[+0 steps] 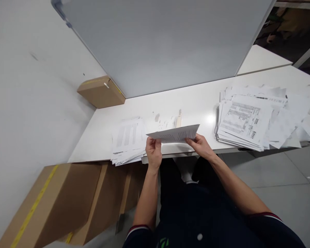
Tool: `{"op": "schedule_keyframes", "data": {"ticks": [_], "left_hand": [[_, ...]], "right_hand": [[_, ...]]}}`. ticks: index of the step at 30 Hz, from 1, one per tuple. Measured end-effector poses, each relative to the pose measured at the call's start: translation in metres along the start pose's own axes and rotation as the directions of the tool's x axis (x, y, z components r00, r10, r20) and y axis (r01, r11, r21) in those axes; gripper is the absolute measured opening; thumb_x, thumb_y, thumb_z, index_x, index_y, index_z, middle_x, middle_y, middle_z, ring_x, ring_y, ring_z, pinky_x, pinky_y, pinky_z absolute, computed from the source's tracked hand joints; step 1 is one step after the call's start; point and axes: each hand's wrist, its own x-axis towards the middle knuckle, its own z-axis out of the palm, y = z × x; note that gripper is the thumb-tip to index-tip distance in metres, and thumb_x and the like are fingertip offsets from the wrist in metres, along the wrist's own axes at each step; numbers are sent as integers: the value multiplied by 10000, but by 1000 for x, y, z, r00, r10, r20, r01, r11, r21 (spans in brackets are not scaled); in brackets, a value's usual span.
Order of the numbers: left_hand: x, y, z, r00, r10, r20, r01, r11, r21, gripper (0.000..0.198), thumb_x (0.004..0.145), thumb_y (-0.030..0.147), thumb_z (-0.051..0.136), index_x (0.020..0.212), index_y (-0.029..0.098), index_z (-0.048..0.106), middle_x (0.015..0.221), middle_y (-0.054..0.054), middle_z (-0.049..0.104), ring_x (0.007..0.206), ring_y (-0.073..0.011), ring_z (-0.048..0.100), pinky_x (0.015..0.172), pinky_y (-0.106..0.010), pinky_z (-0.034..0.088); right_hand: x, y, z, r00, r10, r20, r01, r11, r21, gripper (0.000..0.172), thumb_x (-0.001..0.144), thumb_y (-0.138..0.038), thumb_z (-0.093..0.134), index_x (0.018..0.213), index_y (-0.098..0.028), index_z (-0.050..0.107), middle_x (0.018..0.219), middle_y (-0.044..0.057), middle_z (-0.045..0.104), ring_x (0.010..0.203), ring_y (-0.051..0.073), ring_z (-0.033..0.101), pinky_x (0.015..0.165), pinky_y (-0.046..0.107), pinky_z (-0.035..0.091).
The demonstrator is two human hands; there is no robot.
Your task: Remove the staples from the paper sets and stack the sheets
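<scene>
Between my hands is a printed sheet of paper [174,133], held tilted above the front edge of the white table. My left hand [154,151] pinches its left end between thumb and fingers. At the right end, my right hand [199,145] grips it with the thumb on the printed side. Whether it is one sheet or a few together, I cannot tell. To the left lies a stack of printed papers [129,137]. A larger, untidy pile of papers [243,119] spreads over the table on the right. Just behind the held sheet is a small pale, narrow object [179,121].
A grey-white panel [170,44] stands along the back of the white table [196,100]. One cardboard box [102,92] sits at the table's back left corner. Larger cardboard boxes [74,196] with yellow tape stand at the lower left, below the table edge.
</scene>
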Motion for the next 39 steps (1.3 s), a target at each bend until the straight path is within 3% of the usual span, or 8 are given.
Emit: {"op": "schedule_keyframes", "data": {"ticks": [16,20,23,26,29,32,35,39], "left_hand": [[-3,-4,16,1000,-19,-9,18,996,-82,227,844,379,448,983,206,497,941,-51,597,910,-145,573,829,-289,457],[-3,-8,16,999,-50,7,50,998,-43,222,844,400,435,923,202,497,903,-43,599,870,-141,580,796,-276,463],[-2,-13,13,999,-46,-24,45,997,-55,252,842,411,441,991,210,480,964,-56,592,928,-146,574,824,-279,457],[0,-17,8,999,-24,-44,22,999,-45,398,829,409,475,1174,233,387,1072,-82,556,999,-146,552,876,-289,440],[-2,-21,3,999,-16,29,15,999,45,506,832,392,481,1280,244,298,1204,-101,488,1129,-164,477,964,-328,378],[-7,-29,3,978,-67,198,27,980,198,456,854,393,432,1275,247,338,1307,-91,413,1241,-187,367,1033,-373,298],[-12,-42,7,937,-138,320,46,959,279,403,870,403,376,1237,239,401,1332,-86,395,1253,-193,354,1016,-365,323],[-12,-53,10,943,-104,316,8,956,292,349,878,383,358,1154,214,488,1231,-88,498,1195,-195,426,979,-358,359]], "right_hand": [[2,20,-7,997,62,-44,-63,997,-32,307,766,-366,575,1003,-181,637,1018,52,668,963,235,602,835,372,468],[5,19,-9,999,48,-23,-50,990,-128,273,781,-368,549,954,-186,655,970,42,679,933,250,609,796,377,475],[7,-4,-17,998,-61,13,62,945,-322,233,818,-336,498,928,-209,658,909,23,684,877,231,617,752,336,465],[7,-47,-29,981,-139,137,194,766,-613,241,860,-241,413,959,-227,632,915,27,670,818,196,603,698,289,422],[5,-86,-35,976,-49,210,213,384,-898,271,804,-73,370,867,-181,611,746,59,644,674,189,562,593,285,328],[7,-103,-28,975,77,209,205,58,-977,274,696,38,371,766,-151,557,594,49,567,567,175,500,544,289,227],[12,-100,-17,966,158,203,212,-41,-976,245,681,40,395,783,-140,527,634,61,568,604,181,506,550,288,192],[14,-95,-11,953,217,211,227,-49,-973,235,698,28,411,834,-135,510,700,78,583,659,194,523,560,288,185]]}}
